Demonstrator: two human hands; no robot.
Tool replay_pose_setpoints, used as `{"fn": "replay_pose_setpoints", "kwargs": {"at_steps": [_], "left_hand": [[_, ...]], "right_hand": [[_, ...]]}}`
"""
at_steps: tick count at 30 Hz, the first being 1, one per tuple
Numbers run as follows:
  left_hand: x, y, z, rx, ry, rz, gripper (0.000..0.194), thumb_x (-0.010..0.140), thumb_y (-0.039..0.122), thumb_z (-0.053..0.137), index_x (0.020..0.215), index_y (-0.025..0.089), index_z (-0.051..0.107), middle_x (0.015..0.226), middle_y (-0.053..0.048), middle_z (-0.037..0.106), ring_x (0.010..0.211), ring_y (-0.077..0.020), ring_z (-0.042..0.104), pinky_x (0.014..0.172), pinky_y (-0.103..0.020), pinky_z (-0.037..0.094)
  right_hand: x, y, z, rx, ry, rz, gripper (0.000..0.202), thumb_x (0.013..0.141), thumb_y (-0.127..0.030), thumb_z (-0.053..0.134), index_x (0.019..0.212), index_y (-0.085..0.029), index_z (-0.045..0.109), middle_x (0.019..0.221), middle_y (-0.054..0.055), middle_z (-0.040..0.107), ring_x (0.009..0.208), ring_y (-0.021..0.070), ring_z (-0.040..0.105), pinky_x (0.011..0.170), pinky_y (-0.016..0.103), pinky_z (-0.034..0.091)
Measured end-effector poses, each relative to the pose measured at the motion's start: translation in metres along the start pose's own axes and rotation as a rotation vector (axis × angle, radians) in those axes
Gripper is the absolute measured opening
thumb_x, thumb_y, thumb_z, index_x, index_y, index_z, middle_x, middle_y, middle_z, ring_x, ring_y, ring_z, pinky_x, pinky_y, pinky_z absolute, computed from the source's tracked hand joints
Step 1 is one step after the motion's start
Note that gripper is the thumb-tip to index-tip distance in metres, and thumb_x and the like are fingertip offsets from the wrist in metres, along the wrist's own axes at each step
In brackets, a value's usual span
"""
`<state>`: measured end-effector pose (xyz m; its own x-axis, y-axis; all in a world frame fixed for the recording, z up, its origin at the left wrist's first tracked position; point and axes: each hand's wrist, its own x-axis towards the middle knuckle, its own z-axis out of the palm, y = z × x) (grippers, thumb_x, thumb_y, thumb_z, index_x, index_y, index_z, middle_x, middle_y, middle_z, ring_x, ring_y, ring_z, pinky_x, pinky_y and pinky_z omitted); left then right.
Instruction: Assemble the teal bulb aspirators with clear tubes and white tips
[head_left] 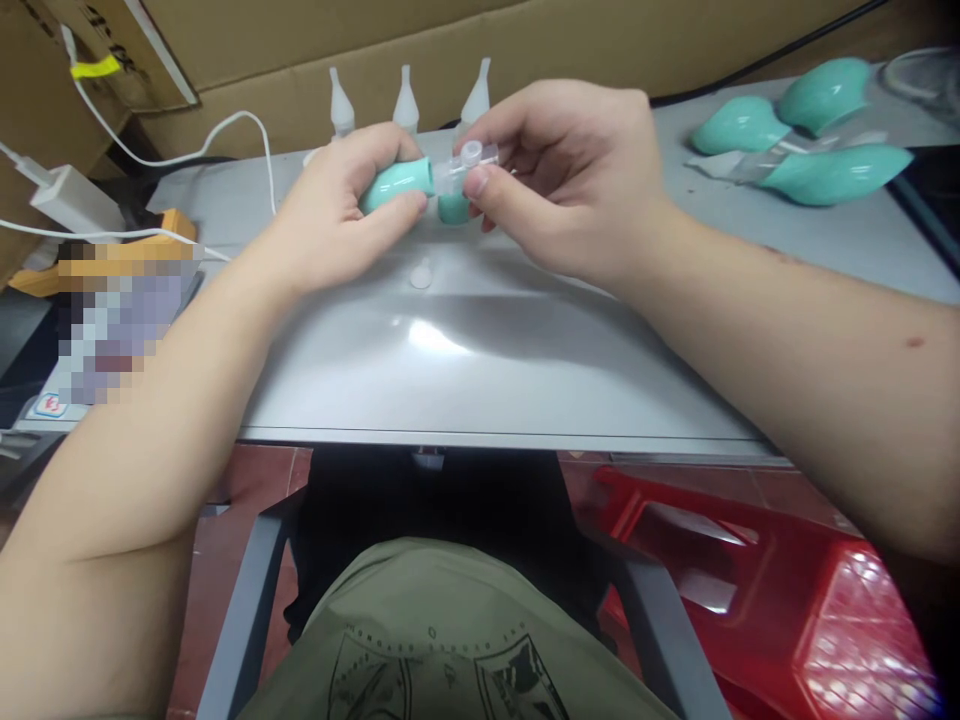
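Over the back of the grey table, my left hand (341, 205) is closed around a teal bulb (397, 186), its open rim facing right. My right hand (574, 180) pinches a clear plastic connector (471, 165) between thumb and fingers, close to that rim; whether the two parts touch I cannot tell. Just below the connector shows another teal piece (453, 210), partly hidden. A small clear round piece (421, 275) lies on the table beneath the hands. Behind them stand three white pointed nozzles (406, 105), their lower parts partly covered by the hands.
Several teal bulbs (821, 175) with clear parts lie at the table's back right. On the left are a white charger (75, 200), an orange power strip (176, 228) and cables. Cardboard (285, 60) walls the back. A red plastic stool (765, 580) stands below the table (525, 400).
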<state>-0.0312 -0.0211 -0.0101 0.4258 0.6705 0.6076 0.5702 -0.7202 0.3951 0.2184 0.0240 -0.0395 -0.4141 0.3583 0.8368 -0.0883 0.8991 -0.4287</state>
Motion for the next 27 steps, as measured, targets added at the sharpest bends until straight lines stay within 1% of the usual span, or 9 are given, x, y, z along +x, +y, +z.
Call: {"fn": "replay_pose_setpoints", "kwargs": {"at_steps": [3,5,9,12,16,20,24,25,27], "left_hand": [[0.000,-0.001,-0.002,0.009,-0.020,0.010,0.025,0.096,0.050,0.073,0.090,0.028,0.064,0.084,-0.002,0.066,0.077,-0.0231,0.057,0.072,-0.043,0.048],[0.000,-0.002,-0.003,0.008,-0.027,0.024,0.025,0.095,0.052,0.073,0.091,0.029,0.067,0.084,-0.002,0.066,0.075,-0.0228,0.055,0.070,-0.044,0.047],[0.000,-0.001,-0.004,0.007,-0.048,0.023,0.026,0.099,0.056,0.072,0.096,0.030,0.073,0.090,-0.002,0.071,0.076,-0.0220,0.053,0.072,-0.045,0.046],[-0.001,0.003,-0.004,-0.009,-0.014,0.021,0.031,0.099,0.062,0.072,0.095,0.032,0.074,0.091,-0.003,0.073,0.080,-0.0247,0.057,0.074,-0.047,0.048],[-0.002,0.004,-0.004,-0.016,-0.002,0.057,0.025,0.096,0.058,0.073,0.093,0.034,0.072,0.093,-0.005,0.076,0.084,-0.0302,0.067,0.076,-0.051,0.051],[-0.001,0.001,-0.003,-0.031,-0.027,0.112,0.030,0.099,0.062,0.072,0.098,0.033,0.074,0.096,-0.005,0.076,0.083,-0.0277,0.066,0.078,-0.050,0.054],[0.000,-0.002,-0.002,-0.035,-0.071,0.143,0.044,0.101,0.077,0.068,0.099,0.033,0.073,0.098,-0.005,0.077,0.087,-0.0271,0.063,0.084,-0.052,0.056],[0.000,-0.002,-0.002,-0.032,-0.074,0.151,0.046,0.101,0.078,0.067,0.099,0.033,0.073,0.099,-0.005,0.077,0.088,-0.0272,0.063,0.085,-0.052,0.056],[-0.001,0.000,-0.002,-0.017,-0.084,0.147,0.043,0.103,0.073,0.067,0.099,0.031,0.073,0.099,-0.005,0.077,0.091,-0.0273,0.065,0.089,-0.052,0.057]], "right_hand": [[-0.001,-0.005,0.000,-0.027,-0.005,0.038,0.028,0.108,-0.051,0.083,0.107,-0.023,0.078,0.096,0.003,0.073,0.075,0.0152,0.067,0.063,0.033,0.057],[-0.001,-0.006,-0.001,-0.036,-0.004,0.047,0.029,0.109,-0.052,0.082,0.108,-0.023,0.078,0.096,0.003,0.072,0.074,0.0148,0.066,0.064,0.033,0.057],[0.000,0.000,-0.004,-0.069,-0.026,0.016,0.023,0.109,-0.048,0.081,0.112,-0.025,0.080,0.096,0.001,0.073,0.072,0.0123,0.067,0.061,0.029,0.056],[0.002,0.007,-0.005,-0.036,-0.026,-0.003,0.019,0.104,-0.046,0.085,0.110,-0.029,0.082,0.091,-0.001,0.075,0.067,0.0120,0.067,0.056,0.028,0.054],[0.004,0.012,-0.006,0.049,-0.063,0.037,0.017,0.099,-0.043,0.088,0.106,-0.029,0.083,0.084,-0.001,0.076,0.064,0.0133,0.068,0.051,0.027,0.054],[0.006,0.016,-0.008,0.191,-0.131,0.089,0.025,0.095,-0.050,0.093,0.106,-0.029,0.084,0.083,-0.002,0.078,0.063,0.0136,0.070,0.051,0.026,0.059],[0.008,0.014,-0.012,0.232,-0.178,0.153,0.034,0.089,-0.055,0.100,0.103,-0.029,0.085,0.080,-0.003,0.077,0.060,0.0116,0.070,0.053,0.024,0.060],[0.009,0.013,-0.013,0.221,-0.184,0.157,0.035,0.088,-0.056,0.101,0.103,-0.030,0.085,0.079,-0.004,0.077,0.060,0.0109,0.070,0.054,0.024,0.060],[0.009,0.010,-0.014,0.197,-0.204,0.149,0.034,0.088,-0.056,0.101,0.103,-0.031,0.084,0.079,-0.005,0.076,0.062,0.0097,0.071,0.055,0.023,0.058]]}}
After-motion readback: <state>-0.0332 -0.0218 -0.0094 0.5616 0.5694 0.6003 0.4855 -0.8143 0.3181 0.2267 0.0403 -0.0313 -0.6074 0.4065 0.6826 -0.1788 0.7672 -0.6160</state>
